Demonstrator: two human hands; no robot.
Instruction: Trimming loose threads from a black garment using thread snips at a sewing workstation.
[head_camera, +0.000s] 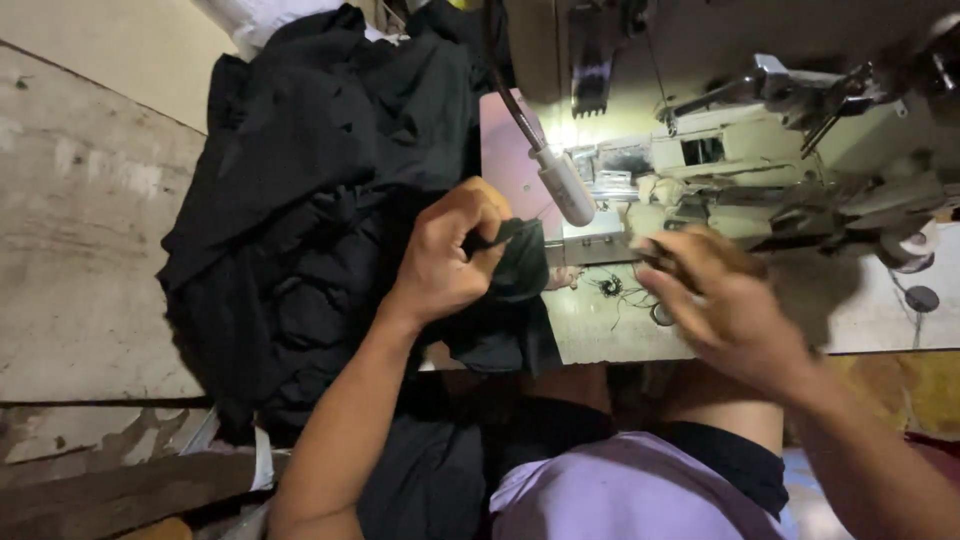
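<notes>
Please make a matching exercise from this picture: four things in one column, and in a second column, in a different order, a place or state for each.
Things:
1. left hand
2. right hand
3. black fabric pile
4. lamp head

Places or states:
A. heaped on the table, left of the sewing machine
B. blurred, over the table in front of the machine
C. white, lit, pointing down at the work area
D. pinching a piece of black cloth

Pairs: 1-D, 2-B, 3-A, 4-C

Sewing table (620, 330) carries black fabric pile (320, 220) and sewing machine (760, 170)
</notes>
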